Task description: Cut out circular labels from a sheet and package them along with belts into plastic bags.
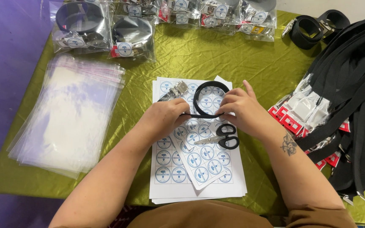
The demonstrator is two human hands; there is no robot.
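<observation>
The belt [210, 98] is a narrow black webbing strap, coiled into a loop that stands over the sticker sheets [199, 166] at the middle of the surface [216, 57]. Its silver buckle [178, 89] lies at 10 o'clock from the loop, flat on the sheets. The loop's lower run is pulled straight between the 2 hands.

The left hand [163, 118] has its grip closed on the strap at the loop's 8 o'clock side, fingers curled under and thumb on top. The right hand [239, 110] pinches the strap at the loop's 4 o'clock side, its grip closed on the belt too, with 1 finger raised toward 12 o'clock.

Under the hands lie the sticker sheets, white with rows of round blue-and-white labels; 1 loose sheet sits tilted on the stack. Black-handled scissors [222, 137] rest on that sheet at 6 o'clock from the loop, just beside the right hand and touching neither the belt nor the buckle.

At 9 o'clock a stack of clear bags [68, 114] lies well apart. At 12 o'clock, along the far edge, sit packed bags [132, 36] each holding a coiled belt and a round label. At 3 o'clock a heap of black straps [351, 93] spreads over the surface, with small red-and-white packets [300, 114] at its near side. 2 more coiled belts [317, 27] lie at 1 o'clock. The surface wears a shiny green cloth.
</observation>
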